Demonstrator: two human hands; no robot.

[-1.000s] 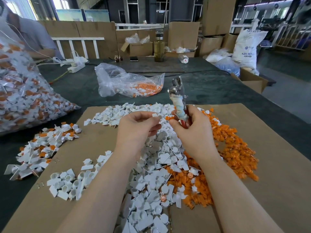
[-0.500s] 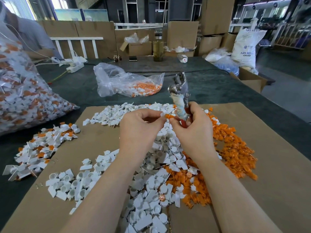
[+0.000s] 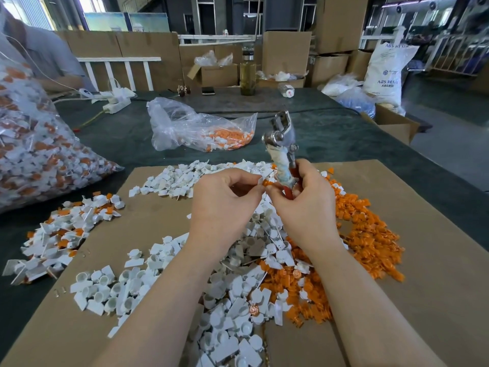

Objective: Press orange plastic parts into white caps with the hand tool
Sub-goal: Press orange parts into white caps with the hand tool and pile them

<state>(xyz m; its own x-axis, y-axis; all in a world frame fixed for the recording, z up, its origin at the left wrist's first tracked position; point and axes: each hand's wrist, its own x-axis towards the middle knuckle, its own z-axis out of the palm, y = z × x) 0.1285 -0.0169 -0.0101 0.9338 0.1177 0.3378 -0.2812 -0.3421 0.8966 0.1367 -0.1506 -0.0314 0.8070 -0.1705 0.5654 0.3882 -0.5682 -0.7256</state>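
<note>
My right hand (image 3: 307,205) grips the hand tool (image 3: 281,147), a metal plier-like press with cloth-wrapped and red handles, its jaws pointing up. My left hand (image 3: 225,200) pinches a white cap (image 3: 260,178) with an orange part (image 3: 266,183) at it, right where my two hands' fingertips meet. Below the hands lies a heap of white caps (image 3: 238,300) beside a heap of orange parts (image 3: 370,234), both on a cardboard sheet (image 3: 436,287).
A pile of assembled white-and-orange pieces (image 3: 63,231) lies at the left edge. A big full bag (image 3: 34,154) sits far left, a smaller open bag (image 3: 201,128) behind the cardboard. A bottle (image 3: 248,75), power strip (image 3: 116,103) and boxes stand further back. A person sits at far left.
My left hand has risen from the cap heap with a white cap and met my right hand's fingertips beside the tool handles. The tool has stayed upright.
</note>
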